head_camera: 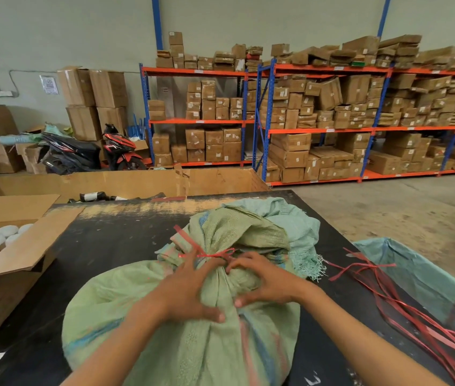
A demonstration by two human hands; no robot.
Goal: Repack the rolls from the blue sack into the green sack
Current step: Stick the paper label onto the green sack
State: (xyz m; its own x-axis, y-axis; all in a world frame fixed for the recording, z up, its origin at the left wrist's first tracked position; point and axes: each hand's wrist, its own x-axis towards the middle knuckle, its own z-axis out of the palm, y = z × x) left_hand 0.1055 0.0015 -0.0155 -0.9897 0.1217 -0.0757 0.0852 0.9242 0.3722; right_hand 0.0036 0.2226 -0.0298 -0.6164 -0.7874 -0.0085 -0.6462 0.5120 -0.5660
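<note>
The sack [165,316] is pale green with blue and red stripes, its tie [209,255] red. The table [103,246] is black. A second sack [426,277] is light blue; shelves [321,130] orange and blue.

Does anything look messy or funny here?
Yes. Loose red strings sprawl across the table instead of lying bundled, and the boxes on the shelf lean crookedly. The green sack looks fine, tied shut.
</note>
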